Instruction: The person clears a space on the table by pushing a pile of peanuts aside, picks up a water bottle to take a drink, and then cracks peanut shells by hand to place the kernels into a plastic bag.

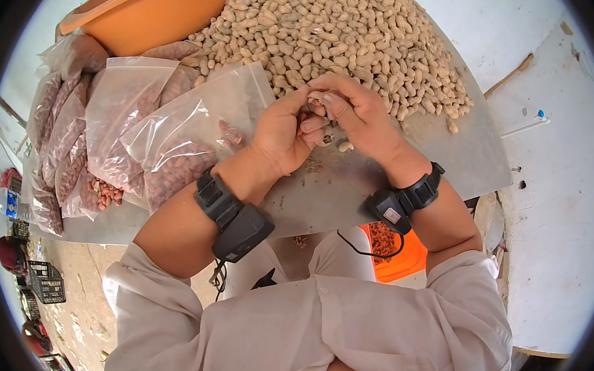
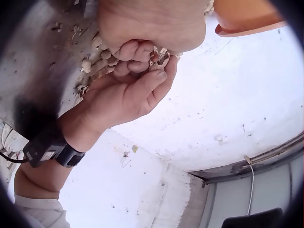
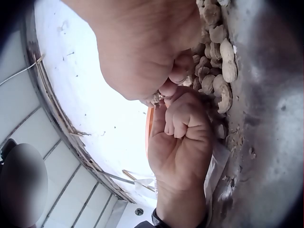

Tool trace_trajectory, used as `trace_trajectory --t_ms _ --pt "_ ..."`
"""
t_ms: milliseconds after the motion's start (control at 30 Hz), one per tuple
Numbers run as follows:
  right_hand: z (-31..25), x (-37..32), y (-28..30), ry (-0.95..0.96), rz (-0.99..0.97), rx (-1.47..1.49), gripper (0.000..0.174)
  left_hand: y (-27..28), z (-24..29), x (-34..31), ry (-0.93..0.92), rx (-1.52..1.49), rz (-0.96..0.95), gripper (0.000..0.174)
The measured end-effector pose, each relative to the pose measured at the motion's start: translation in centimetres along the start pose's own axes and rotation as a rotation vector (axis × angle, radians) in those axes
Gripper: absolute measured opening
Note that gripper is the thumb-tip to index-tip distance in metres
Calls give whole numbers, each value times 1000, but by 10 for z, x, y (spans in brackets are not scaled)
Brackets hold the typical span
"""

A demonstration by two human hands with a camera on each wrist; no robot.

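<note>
A cracked peanut shell [image 1: 316, 99] is pinched between the two hands at the near edge of a peanut heap [image 1: 342, 33]. The right hand [image 1: 361, 117] grips it with thumb and fingers; in the left wrist view the broken shell [image 2: 160, 61] shows at that hand's fingertips. The left hand [image 1: 285, 133] touches it from the other side, its fingers curled, and in the right wrist view this hand [image 3: 183, 135] has its lower fingers folded into the palm. What lies inside those folded fingers is mostly hidden.
Clear bags of red kernels [image 1: 180, 162] lie left of the hands, with loose kernels [image 1: 107, 194] beside them. An orange basin [image 1: 144, 21] stands at the back left. Below the grey tabletop [image 1: 325, 204] is an orange container [image 1: 407, 257] of reddish skins or kernels.
</note>
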State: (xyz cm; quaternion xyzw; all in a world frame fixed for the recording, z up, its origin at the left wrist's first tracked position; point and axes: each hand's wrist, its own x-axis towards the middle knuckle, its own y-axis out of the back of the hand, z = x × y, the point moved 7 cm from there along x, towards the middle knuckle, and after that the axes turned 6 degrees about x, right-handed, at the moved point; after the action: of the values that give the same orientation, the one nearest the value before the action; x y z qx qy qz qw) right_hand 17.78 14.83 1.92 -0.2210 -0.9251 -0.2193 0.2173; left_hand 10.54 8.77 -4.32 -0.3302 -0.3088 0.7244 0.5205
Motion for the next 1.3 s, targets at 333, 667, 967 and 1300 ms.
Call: trace_trajectory --t_ms 333,667,967,1300 --pt "-1 -2 2 -29 -16 -151 14 -1 3 1 -39 39 -3 27" --pt "2 -1 0 -13 7 -35 11 1 1 -3 -2 68 78 39" --pt "0 -1 6 -41 45 67 9 -5 2 -2 56 -2 -76 35" --pt "3 -1 10 -67 82 126 12 -13 6 -1 -12 125 -239 17"
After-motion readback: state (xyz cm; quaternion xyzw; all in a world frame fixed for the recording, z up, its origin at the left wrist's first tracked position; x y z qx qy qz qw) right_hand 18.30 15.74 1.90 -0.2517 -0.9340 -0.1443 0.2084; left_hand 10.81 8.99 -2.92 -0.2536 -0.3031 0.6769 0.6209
